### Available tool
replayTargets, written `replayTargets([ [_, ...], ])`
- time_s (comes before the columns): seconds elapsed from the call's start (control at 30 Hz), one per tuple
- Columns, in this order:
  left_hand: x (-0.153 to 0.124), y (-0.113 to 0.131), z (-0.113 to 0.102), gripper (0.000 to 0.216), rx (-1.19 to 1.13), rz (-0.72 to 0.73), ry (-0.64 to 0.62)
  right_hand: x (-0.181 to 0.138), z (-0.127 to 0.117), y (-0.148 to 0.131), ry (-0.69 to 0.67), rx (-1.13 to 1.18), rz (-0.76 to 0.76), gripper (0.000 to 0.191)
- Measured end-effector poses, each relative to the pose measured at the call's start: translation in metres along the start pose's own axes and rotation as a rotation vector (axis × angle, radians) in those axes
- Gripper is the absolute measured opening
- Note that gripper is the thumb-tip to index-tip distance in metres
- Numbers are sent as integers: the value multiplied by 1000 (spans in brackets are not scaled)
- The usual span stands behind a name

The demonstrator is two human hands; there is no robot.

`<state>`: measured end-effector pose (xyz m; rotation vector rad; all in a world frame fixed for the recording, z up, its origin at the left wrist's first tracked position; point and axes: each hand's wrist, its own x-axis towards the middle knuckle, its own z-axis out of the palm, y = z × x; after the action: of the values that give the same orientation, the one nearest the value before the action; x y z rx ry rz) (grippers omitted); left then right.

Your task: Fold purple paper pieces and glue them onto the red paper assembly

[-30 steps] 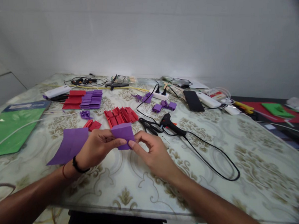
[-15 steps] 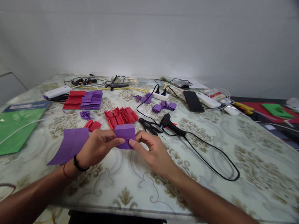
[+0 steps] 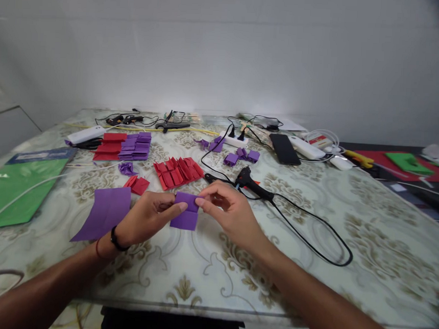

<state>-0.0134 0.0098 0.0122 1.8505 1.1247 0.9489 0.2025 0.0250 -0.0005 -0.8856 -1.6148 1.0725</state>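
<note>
Purple paper has dropped a little between the hands since half a second ago, so its creased lower panel now hangs nearer the wearer, while the right hand has risen toward the upper corner and come over most of the scissors (image 3: pixel 209 177). Both grips are closed on the folded purple paper (image 3: pixel 184 220): the left grip (image 3: pixel 143 220) pinches its left side under the thumb, and the right grip (image 3: pixel 233 215) nips the upper right corner between thumb and fingers. That paper sits directly between the two, above the bench (image 3: pixel 184 275), a crease running across it.

Folding looks to be the step in hand, with the panels being lined up along that crease. By my reading, the next move calls for the thumbs to keep the edges even and press the fold flat without skewing it.

Just left of the left grip lies a loose purple sheet (image 3: pixel 104 212), partly behind the wrist. Beyond the grips sit a row of folded red pieces (image 3: pixel 177 173) and, further left, a folded purple stack (image 3: pixel 135 146). Past the right grip rests a black glue gun (image 3: pixel 259 187), its cord looping out to the right. Nothing blocks the fold itself, but the gun and scissors crowd the right grip's far side, and a careless reach there could snag the cord.
</note>
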Motion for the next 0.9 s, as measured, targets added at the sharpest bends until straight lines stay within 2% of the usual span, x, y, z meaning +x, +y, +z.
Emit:
replayTargets([
  [0.03,0,0,1,43,-1,-9,11,0,-1,0,7,-27,-15,12],
  [0.13,0,-3,1,22,-81,-35,151,0,-2,-1,-7,-60,-35,15],
  [0.2,0,-5,0,25,-116,-39,185,0,-2,-1,-41,-58,-28,16],
  [0.33,-2,-8,-1,17,-70,-8,117,0,0,-1,-113,-65,6,15],
  [0.47,-4,-6,0,14,-3,22,108,-1,3,-1,-150,-91,-8,12],
  [0.6,-4,-2,-2,8,137,163,149,-3,5,-1,-148,-103,-36,12],
  [0.67,-3,-1,-4,8,136,209,122,-4,5,-2,-145,-78,-12,12],
  [0.77,-3,-1,-6,12,88,181,58,-4,5,-2,-142,-45,60,15],
  [0.9,-3,1,-8,16,124,159,96,-5,4,-3,-142,-46,110,21],
])
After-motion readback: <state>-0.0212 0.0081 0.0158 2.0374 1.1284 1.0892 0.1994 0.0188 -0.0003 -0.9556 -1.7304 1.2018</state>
